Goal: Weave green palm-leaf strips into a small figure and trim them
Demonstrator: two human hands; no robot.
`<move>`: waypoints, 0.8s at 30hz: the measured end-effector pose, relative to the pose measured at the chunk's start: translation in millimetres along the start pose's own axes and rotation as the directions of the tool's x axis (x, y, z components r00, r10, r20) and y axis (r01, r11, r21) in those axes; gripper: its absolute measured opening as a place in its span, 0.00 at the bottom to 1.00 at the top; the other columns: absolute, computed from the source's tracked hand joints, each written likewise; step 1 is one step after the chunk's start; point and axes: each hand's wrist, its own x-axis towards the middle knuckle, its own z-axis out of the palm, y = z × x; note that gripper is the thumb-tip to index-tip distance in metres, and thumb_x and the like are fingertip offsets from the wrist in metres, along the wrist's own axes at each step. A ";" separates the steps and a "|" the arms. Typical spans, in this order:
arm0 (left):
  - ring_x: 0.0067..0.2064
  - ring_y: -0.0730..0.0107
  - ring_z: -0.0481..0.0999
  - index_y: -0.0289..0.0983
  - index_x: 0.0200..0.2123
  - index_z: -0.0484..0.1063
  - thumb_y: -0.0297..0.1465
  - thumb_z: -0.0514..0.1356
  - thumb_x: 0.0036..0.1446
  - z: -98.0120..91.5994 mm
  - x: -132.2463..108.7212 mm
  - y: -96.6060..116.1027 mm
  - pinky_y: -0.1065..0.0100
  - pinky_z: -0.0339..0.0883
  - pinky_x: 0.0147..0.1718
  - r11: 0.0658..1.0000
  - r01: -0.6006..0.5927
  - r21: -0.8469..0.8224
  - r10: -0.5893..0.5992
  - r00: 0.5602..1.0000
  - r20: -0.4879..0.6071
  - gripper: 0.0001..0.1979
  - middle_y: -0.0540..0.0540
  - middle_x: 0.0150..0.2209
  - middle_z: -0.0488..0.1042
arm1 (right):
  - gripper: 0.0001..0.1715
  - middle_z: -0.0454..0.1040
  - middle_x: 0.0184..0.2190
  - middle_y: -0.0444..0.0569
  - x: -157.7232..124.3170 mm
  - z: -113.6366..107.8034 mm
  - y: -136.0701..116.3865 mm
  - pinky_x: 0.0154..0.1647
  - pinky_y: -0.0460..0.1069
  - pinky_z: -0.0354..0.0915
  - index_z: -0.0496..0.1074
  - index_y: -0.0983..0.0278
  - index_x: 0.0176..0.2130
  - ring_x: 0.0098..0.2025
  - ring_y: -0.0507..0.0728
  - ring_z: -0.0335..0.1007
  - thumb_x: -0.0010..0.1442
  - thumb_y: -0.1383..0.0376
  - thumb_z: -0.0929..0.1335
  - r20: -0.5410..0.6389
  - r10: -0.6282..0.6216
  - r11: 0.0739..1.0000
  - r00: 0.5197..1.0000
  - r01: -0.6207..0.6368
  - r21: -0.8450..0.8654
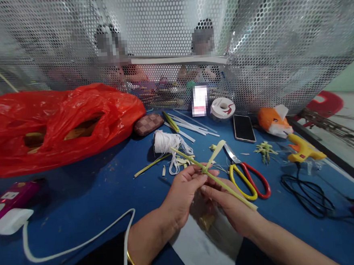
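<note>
My left hand [183, 192] and my right hand [230, 207] meet over the blue table [87, 195], both pinching crossed green leaf strips [211, 168]. One long strip runs from upper left to lower right, past my right hand. A shorter pale strip sticks up to the right from the crossing point. A gold bangle sits on my left wrist. Just beyond the hands lie a bundle of white thread [167, 143] and scissors [246, 176] with yellow and red handles.
A red plastic bag [58, 124] fills the left. A phone [243, 128], tape roll [222, 107], orange fox mask [275, 121], yellow glue gun [304, 150] with black cord, white cable [81, 244] and charger lie around. People sit behind the perforated metal screen [249, 42].
</note>
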 end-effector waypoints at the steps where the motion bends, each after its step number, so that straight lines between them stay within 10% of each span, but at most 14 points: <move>1: 0.21 0.75 0.71 0.36 0.41 0.76 0.30 0.68 0.50 -0.1 0.1 -0.1 0.70 0.68 0.22 1.000 0.017 0.011 -0.017 1.000 0.009 0.13 0.44 0.38 0.82 | 0.23 0.67 0.20 0.42 -0.6 0.1 0.1 0.21 0.43 0.59 0.70 0.66 0.25 0.22 0.48 0.61 0.49 0.51 0.76 0.005 -0.009 1.000 1.000 0.009 -0.006; 7: 0.34 0.69 0.78 0.35 0.35 0.81 0.29 0.70 0.46 -2.2 3.2 1.2 0.68 0.70 0.42 0.988 -0.088 0.126 0.091 0.995 -0.026 0.10 0.46 0.32 0.82 | 0.19 0.64 0.20 0.40 1.9 -2.0 0.5 0.21 0.45 0.58 0.71 0.63 0.28 0.22 0.50 0.58 0.54 0.50 0.72 -0.001 -0.127 0.979 0.992 0.125 -0.159; 13: 0.38 0.69 0.77 0.35 0.29 0.82 0.30 0.71 0.43 -1.1 3.5 4.7 0.70 0.67 0.46 0.955 -0.163 0.247 0.181 0.982 -0.049 0.07 0.47 0.30 0.80 | 0.10 0.73 0.26 0.45 4.4 -5.5 -2.4 0.44 0.52 0.68 0.77 0.60 0.33 0.34 0.57 0.69 0.60 0.59 0.68 0.069 -0.332 0.857 0.941 0.331 -0.395; 19: 0.18 0.76 0.64 0.35 0.32 0.79 0.31 0.67 0.49 -1.0 -0.6 7.0 0.72 0.62 0.17 0.964 -0.072 0.254 0.086 0.995 -0.044 0.07 0.52 0.19 0.70 | 0.15 0.74 0.25 0.44 -1.4 -0.7 -0.9 0.31 0.49 0.68 0.76 0.62 0.38 0.27 0.54 0.70 0.57 0.54 0.71 0.069 -0.051 0.999 0.996 0.049 0.021; 24: 0.16 0.72 0.68 0.34 0.28 0.75 0.32 0.68 0.47 0.0 -2.1 6.2 0.67 0.66 0.17 0.984 -0.062 0.166 0.056 0.998 0.043 0.07 0.53 0.17 0.67 | 0.18 0.71 0.20 0.43 0.3 0.5 1.8 0.26 0.44 0.64 0.74 0.65 0.28 0.22 0.49 0.65 0.52 0.53 0.75 0.039 -0.036 0.990 0.999 0.031 0.135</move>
